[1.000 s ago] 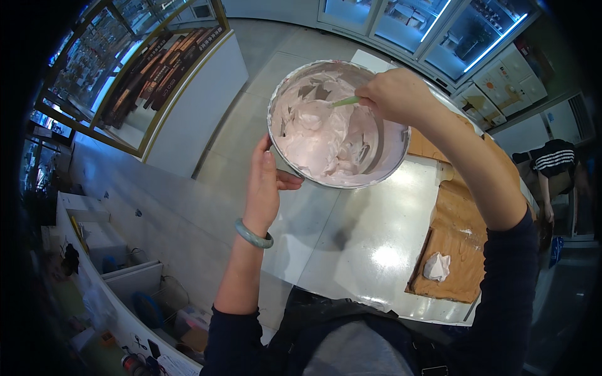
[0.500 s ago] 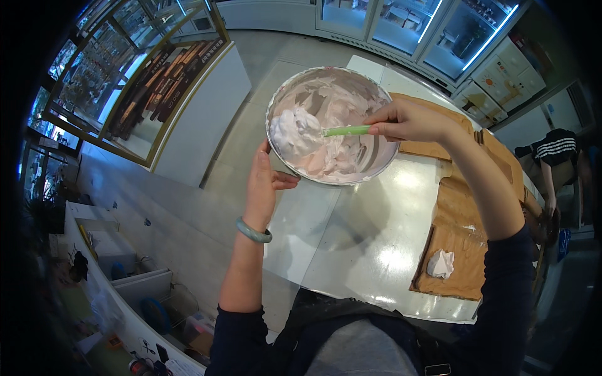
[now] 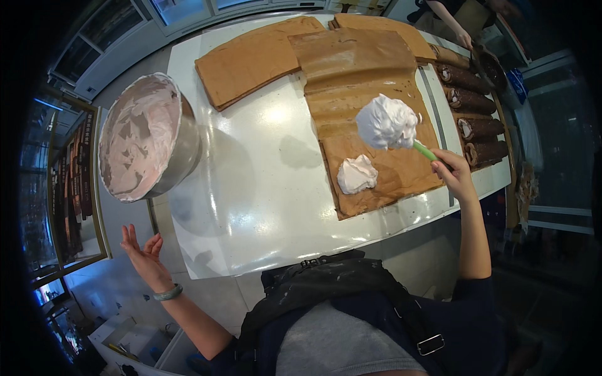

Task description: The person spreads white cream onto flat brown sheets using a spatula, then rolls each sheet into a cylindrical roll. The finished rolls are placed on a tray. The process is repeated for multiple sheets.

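Note:
My right hand grips a green-handled spatula. Its head is buried in a large heap of pale whipped cream, held above a flat brown cake sheet. On that sheet, below and left of the heap, lies a smaller dollop of cream. My left hand is empty and open with fingers apart, just below a big metal bowl and not touching it. Pale pink cream coats the inside of the bowl, which stands at the table's left edge, seemingly tilted by the lens.
More brown cake sheets are stacked along the far side of the white table. Several dark chocolate rolls line its right end. Beyond them another person's hand is at a dark round pan. A glass display case stands left.
My right hand has lifted the spatula with a heap of cream out of the bowl and carried it right, over the cake sheet. The left hand has let go of the bowl. The view has turned right.

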The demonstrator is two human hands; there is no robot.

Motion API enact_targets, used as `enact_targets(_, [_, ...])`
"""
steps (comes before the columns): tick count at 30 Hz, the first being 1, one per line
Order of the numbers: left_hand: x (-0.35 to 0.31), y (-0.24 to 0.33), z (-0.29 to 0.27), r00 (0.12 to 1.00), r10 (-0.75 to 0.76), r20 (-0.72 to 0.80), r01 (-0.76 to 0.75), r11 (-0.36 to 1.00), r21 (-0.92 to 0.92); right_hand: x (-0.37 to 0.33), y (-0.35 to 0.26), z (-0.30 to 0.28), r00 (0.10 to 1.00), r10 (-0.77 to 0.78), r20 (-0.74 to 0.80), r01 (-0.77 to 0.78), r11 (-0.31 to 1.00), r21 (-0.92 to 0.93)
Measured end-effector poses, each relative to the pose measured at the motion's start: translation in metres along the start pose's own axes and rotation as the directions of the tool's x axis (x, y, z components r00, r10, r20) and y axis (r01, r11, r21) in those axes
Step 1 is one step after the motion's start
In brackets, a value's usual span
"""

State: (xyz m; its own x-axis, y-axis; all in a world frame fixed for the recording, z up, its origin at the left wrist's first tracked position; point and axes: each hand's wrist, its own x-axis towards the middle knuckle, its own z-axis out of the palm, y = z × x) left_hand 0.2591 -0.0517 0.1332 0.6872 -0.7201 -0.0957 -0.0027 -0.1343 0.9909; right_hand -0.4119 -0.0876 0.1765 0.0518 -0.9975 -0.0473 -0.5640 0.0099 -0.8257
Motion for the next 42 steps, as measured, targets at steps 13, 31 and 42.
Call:
enact_targets(13, [0.008, -0.006, 0.027, 0.998, 0.008, 0.057, -0.007, 1.0, -0.021, -0.09, 0.118, 0.015, 0.909, 0.415, 0.041, -0.402, 0.846, 0.349])
enact_targets(31, [0.027, 0.004, 0.038, 0.948, -0.036, 0.315, 0.103, 0.975, -0.198, 0.247, -0.336, 0.283, 0.587, -0.597, 0.547, 0.744, 0.132, -0.655])
enact_targets(42, [0.03, 0.012, 0.035, 0.915, -0.052, 0.4, 0.15, 0.964, -0.217, 0.277, -0.35, 0.358, 0.434, -0.29, 0.853, 0.875, 0.362, -0.322])
